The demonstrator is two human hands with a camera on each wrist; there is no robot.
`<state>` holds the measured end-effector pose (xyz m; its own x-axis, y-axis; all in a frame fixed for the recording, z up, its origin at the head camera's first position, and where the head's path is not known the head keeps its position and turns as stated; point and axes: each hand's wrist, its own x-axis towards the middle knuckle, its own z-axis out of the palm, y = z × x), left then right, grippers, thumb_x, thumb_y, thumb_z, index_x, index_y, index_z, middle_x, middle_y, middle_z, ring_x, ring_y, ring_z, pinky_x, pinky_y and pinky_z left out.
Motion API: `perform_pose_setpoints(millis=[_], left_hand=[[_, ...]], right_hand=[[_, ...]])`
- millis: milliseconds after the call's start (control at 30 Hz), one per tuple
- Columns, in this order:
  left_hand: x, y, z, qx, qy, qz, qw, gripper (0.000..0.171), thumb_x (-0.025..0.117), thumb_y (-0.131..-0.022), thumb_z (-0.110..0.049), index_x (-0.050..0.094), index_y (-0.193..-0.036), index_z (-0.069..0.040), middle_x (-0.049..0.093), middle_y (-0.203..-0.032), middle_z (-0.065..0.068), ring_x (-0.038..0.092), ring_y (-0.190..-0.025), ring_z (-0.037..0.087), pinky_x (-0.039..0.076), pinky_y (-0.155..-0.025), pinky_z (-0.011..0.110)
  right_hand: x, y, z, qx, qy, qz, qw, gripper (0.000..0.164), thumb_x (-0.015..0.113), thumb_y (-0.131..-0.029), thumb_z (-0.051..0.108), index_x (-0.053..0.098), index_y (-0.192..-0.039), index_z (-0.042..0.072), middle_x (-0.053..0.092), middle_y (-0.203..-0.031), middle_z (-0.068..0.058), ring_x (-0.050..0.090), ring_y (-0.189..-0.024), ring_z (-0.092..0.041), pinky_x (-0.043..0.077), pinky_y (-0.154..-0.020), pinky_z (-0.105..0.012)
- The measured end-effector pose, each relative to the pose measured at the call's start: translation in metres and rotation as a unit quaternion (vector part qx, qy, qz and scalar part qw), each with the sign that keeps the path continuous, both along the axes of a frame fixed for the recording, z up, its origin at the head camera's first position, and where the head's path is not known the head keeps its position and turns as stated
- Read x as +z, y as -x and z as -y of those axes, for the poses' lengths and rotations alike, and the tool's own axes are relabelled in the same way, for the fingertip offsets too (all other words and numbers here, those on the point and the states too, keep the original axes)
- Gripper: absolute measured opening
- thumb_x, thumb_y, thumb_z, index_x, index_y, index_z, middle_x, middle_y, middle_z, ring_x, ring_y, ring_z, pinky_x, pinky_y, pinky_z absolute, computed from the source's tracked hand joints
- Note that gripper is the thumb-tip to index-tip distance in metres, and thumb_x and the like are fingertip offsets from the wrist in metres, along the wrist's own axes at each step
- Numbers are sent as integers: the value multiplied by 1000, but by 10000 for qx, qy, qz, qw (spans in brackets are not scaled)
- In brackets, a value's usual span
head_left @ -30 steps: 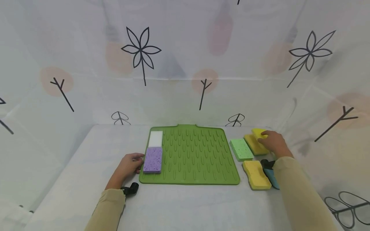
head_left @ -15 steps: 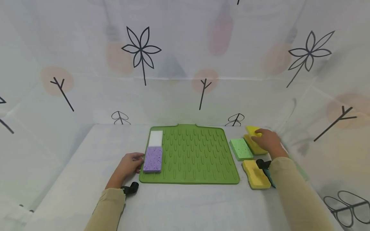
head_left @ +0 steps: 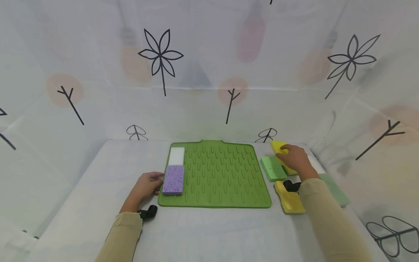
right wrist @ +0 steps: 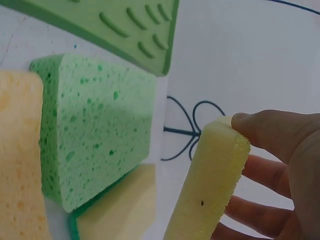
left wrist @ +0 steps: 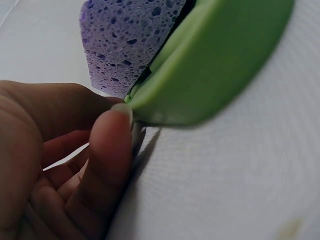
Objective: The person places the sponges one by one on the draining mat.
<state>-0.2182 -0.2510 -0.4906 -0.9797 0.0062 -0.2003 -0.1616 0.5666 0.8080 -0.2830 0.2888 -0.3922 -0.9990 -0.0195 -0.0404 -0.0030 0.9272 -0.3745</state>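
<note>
My right hand (head_left: 296,160) grips a yellow sponge (head_left: 277,146) by its side, thumb on one face and fingers on the other in the right wrist view. That sponge is tilted up and overlaps a second yellow sponge (right wrist: 122,200) with a green underside. Beside them lies a speckled light-green sponge (head_left: 273,169). At the left edge of a ribbed green mat (head_left: 226,176), my left hand (head_left: 145,187) pinches the rim between thumb and index finger. A purple sponge (head_left: 173,181) lies on the mat by those fingertips, with a white sponge (head_left: 176,156) directly behind it.
A waisted yellow sponge (head_left: 292,203) lies at the mat's front right corner, partly behind the right wrist's black camera (head_left: 291,186). A pale green piece (head_left: 334,189) shows beyond the right sleeve. A patterned white sheet (head_left: 203,72) stands behind the table.
My right hand has moved left with the yellow sponge, carrying it over past the second yellow sponge towards the mat. The pale green piece has come into view. My left hand has stayed put.
</note>
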Motion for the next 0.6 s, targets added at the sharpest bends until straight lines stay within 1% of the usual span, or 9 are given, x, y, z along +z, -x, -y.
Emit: perform_pose_setpoints(millis=[300,600], left_hand=[[1,0,0,2,30,25,10000,43,57,-92,-14,55,-134,-2,65,-98,11,61,-67,15,55,-61,29],[-1,0,1,-4,47,50,10000,43,57,-92,-15,55,-134,-3,66,-91,9,62,-66,15,54,-61,29]], right_hand=[[1,1,19,77,44,-77,9999,60,52,-96,39,46,-136,-6,44,-140,-32,38,-129,-52,33,-106,-63],[3,-1,36,325,94,-192,9992,58,52,-97,36,48,-135,-7,46,-138,-32,40,-128,-52,34,-105,-63]])
